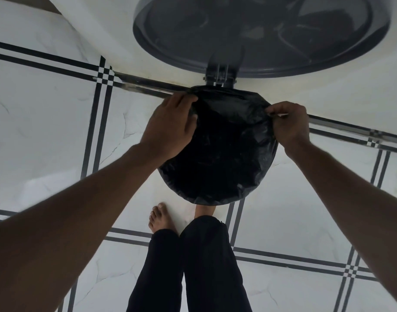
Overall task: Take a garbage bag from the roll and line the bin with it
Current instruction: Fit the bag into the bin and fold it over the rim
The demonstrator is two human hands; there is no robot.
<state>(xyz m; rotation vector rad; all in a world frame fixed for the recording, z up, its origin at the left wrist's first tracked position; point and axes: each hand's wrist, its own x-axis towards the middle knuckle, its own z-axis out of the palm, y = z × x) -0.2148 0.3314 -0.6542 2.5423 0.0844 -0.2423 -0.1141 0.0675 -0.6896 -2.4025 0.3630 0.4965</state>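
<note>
The black garbage bag [220, 149] is sitting inside the bin [256, 190], its mouth folded outward over the round rim so the plastic is covering the opening almost all the way round. The left hand [170, 127] is lying flat with fingers together against the bag at the rim's left side, apparently pressing the film down so it is not slipping back in. The right hand [289, 124] is pinching a fold of the bag at the rim's right side and seems to be drawing it outward over the edge. The hinged lid [260, 34] is standing open behind the bin, presumably because a bare foot [204, 210] at the near side of the bin is resting on a pedal, though the pedal itself is hidden. The other foot [161, 219] is planted on the white tiled floor [46, 131] with dark line borders. No brand, label or writing is showing anywhere. The roll is not in view.
</note>
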